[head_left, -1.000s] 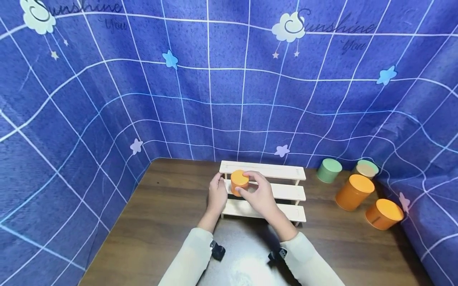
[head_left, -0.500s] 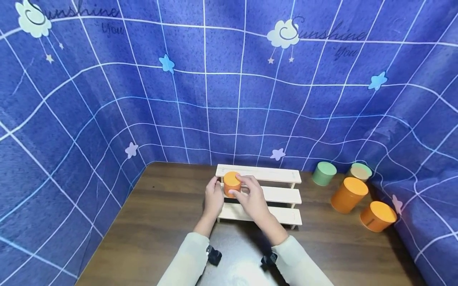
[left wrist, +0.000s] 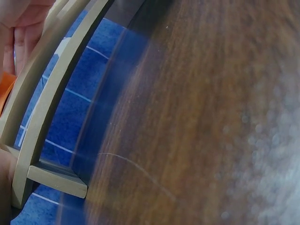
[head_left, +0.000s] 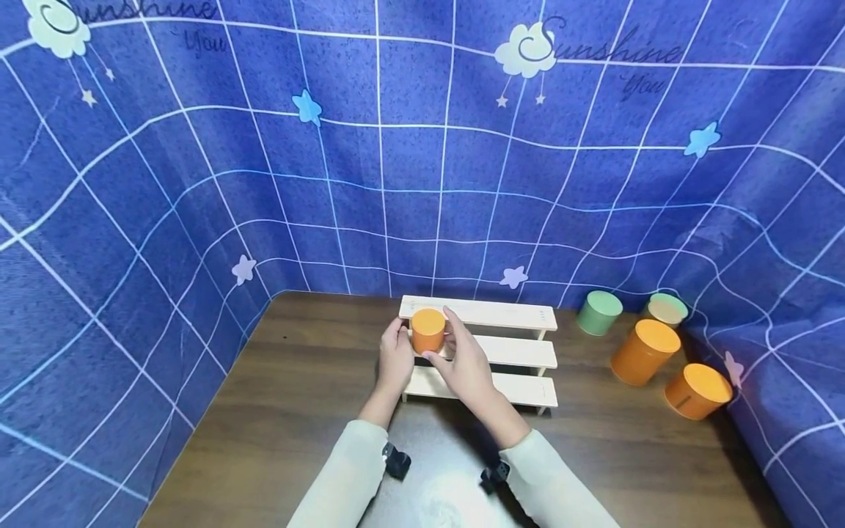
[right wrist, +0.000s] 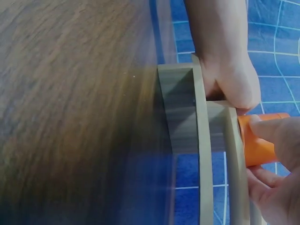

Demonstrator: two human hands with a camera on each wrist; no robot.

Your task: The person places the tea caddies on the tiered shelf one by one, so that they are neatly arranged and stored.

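Observation:
An orange lidded canister point(head_left: 428, 331) stands upright at the left end of the middle board of a three-tier pale wooden rack point(head_left: 515, 350). My right hand point(head_left: 465, 365) holds it from the right, thumb at the front and fingers behind; the thumb on the orange side shows in the right wrist view. At the rack's left end, my left hand point(head_left: 396, 361) lies close against the canister and the boards. Whether its fingers grip the rack or only touch is hidden. In the left wrist view the rack's boards point(left wrist: 56, 98) cross in front of a sliver of orange.
To the right on the brown wooden table point(head_left: 297, 411) stand a green canister point(head_left: 599, 314), a green one with a tan lid point(head_left: 665, 309), a tall orange canister point(head_left: 645, 353) and a short orange one point(head_left: 698, 392). A blue gridded cloth point(head_left: 422, 161) hangs behind.
The right fingers have shifted from the canister's top edge down to its side and rear. The canister stays at the rack's left end. The left hand has hardly moved.

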